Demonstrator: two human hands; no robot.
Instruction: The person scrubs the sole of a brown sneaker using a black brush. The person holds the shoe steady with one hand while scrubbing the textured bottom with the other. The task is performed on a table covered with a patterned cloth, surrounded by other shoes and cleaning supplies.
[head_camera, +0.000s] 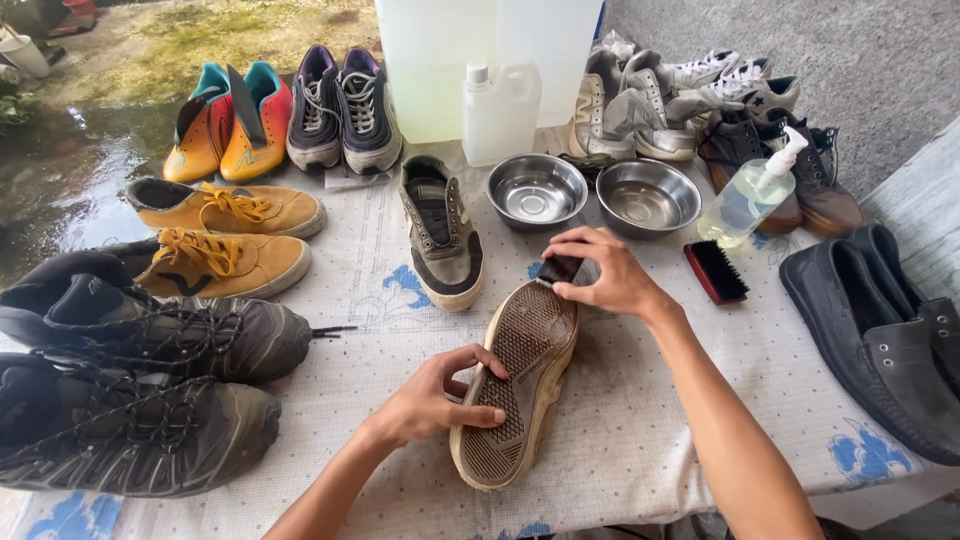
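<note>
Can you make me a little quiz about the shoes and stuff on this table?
1. True or false: the upturned shoe lies with its sole facing up.
2. What does the right hand press on the toe end of that sole? A) a small dark brush B) a spoon C) a sponge
3. Fill in: the left hand grips the shoe near its ____ end.

Key:
1. True; the ribbed tread shows.
2. A. Another brush with a red back lies untouched beside the pump bottle, near the two steel bowls.
3. Heel.
</note>
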